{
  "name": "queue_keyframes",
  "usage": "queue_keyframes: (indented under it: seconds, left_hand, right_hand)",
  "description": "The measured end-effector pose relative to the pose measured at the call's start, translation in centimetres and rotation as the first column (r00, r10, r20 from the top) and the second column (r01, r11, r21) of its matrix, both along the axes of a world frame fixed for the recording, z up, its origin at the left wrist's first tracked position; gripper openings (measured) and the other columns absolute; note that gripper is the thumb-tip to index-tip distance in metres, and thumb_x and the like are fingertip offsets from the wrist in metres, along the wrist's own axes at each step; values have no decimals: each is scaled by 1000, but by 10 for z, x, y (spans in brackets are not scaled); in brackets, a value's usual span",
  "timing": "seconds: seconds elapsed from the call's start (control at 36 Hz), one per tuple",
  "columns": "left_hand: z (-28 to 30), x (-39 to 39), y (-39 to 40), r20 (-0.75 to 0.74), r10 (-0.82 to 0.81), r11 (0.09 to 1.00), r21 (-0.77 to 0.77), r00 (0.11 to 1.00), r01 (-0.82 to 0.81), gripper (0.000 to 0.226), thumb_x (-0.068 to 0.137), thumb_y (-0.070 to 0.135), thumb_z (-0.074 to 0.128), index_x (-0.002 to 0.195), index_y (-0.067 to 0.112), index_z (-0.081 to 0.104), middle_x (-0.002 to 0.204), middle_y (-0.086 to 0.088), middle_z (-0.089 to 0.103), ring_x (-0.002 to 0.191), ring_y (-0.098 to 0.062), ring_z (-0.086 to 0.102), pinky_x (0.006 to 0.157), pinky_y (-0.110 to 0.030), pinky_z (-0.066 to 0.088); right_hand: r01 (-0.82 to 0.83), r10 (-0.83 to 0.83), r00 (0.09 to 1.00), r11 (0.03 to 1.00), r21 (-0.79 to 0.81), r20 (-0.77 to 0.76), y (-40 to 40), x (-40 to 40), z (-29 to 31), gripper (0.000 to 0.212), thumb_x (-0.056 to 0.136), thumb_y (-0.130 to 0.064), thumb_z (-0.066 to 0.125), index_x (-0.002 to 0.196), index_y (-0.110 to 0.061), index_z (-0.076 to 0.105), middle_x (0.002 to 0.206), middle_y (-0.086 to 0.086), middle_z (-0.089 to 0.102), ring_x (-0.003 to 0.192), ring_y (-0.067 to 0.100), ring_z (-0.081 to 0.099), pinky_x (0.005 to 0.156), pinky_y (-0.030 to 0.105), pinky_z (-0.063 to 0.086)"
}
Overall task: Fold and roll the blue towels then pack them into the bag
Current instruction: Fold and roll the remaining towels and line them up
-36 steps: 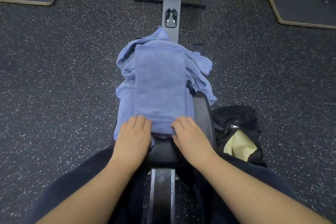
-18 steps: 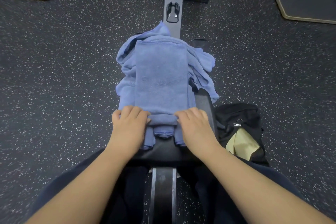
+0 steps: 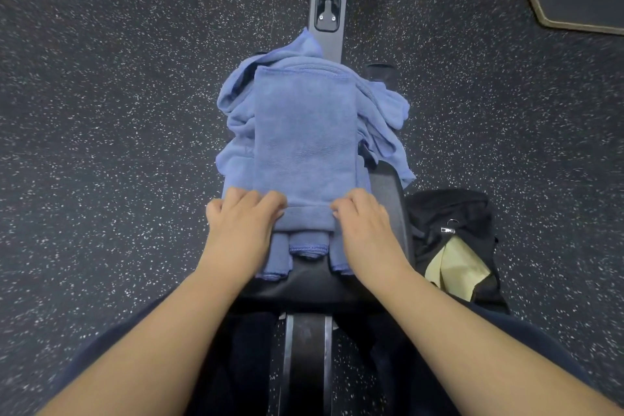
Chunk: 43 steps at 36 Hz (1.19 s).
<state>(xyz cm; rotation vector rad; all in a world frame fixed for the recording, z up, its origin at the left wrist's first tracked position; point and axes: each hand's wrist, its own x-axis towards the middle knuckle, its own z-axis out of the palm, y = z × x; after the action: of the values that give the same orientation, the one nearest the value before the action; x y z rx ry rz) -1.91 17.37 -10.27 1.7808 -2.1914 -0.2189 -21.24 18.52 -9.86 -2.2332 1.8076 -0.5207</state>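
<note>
Rolling has only begun on the folded blue towel (image 3: 305, 142) atop the loose towel heap (image 3: 381, 118) on the padded worktop (image 3: 388, 186), left hand (image 3: 244, 223) and right hand (image 3: 363, 223) curled around its near roll, bag (image 3: 452, 213) apparently holding no towels.

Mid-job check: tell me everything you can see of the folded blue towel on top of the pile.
The folded blue towel is a long, flat strip of soft terry-like cloth with a stitched hem at its far end. It lies lengthwise on a heap of loose blue towels on the black padded bench. Its near end is turned over into the start of a roll, with the left hand and right hand curled on that roll's two ends.
</note>
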Motion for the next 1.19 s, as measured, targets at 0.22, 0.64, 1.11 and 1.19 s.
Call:
queue_keyframes:
  seconds: [0.22,0.64,1.11,1.19]
  left_hand:
    - [8,-3,-1,-36,15,998,-62,999,-18,23,86,30,41,80,21,62,82,0,55,81,-21,34,68,-35,26]
    - [2,-21,10,-26,-72,990,-121,997,69,22,72,21,42,84,15,59,83,-3,55,78,-22,37,58,-38,39]
    - [-2,-13,-3,30,-76,992,-94,997,79,20,76,28,47,96,25,52,93,-1,57,89,-22,42,70,-34,22]
    - [-1,-12,-6,17,-77,993,-87,997,79,26,75,24,44,100,26,50,94,0,59,91,-21,42,71,-34,22]
  right_hand:
    - [-44,38,999,986,-159,-38,-2,-1,3,27,68,-5,53,91,-11,66,89,6,59,84,20,37,70,31,30]
    - [-128,139,985,986,-106,102,2,6,1,30,74,-9,44,95,0,64,91,13,59,81,33,57,80,33,42]
    - [-113,126,988,983,-147,84,-13,-5,-6,31,76,-8,48,101,-9,67,95,5,63,92,20,47,83,28,35]
    - [-105,115,992,982,-159,56,-15,-8,-6,33,74,-6,59,105,-10,68,95,4,65,93,19,46,85,29,32]
